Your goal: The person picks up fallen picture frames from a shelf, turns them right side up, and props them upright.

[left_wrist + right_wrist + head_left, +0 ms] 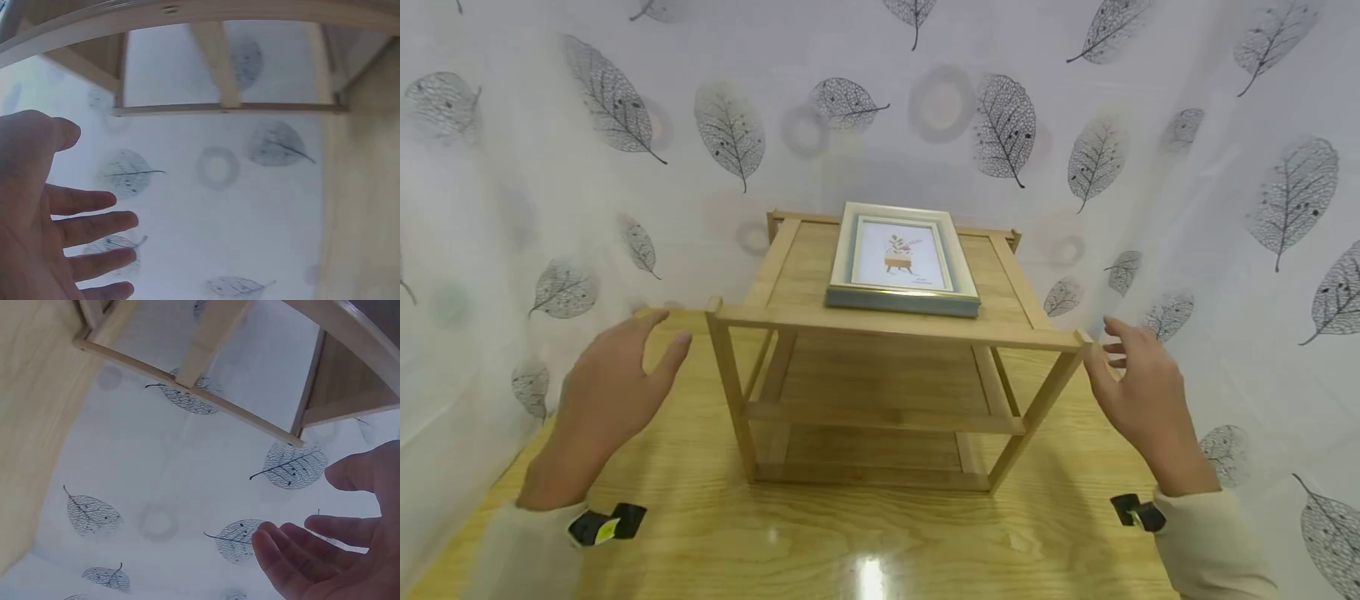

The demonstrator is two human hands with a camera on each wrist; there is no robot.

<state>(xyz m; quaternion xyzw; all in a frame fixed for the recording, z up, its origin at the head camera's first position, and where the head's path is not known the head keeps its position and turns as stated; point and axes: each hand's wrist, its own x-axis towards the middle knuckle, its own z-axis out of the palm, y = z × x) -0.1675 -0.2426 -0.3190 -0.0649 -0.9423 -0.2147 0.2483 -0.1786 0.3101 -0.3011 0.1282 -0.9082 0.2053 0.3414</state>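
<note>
A wooden shelf rack [895,331] with three tiers stands in the middle of the head view. On its top tier lies a picture frame [966,287] with a cream and blue-grey border, around a print of a plant in an orange pot. My left hand [613,379] is held in the air left of the rack, thumb and fingers spread apart, holding nothing. To the right of the rack, my right hand [1138,383] hovers near the top corner with its fingers loosely bent and nothing in them. Both wrist views show a gap between the hand and the rack.
The rack stands on a glossy wood-grain table [820,542]. A white curtain [880,175] printed with grey leaves hangs behind it and along both sides. Dark straps with small devices sit on both wrists.
</note>
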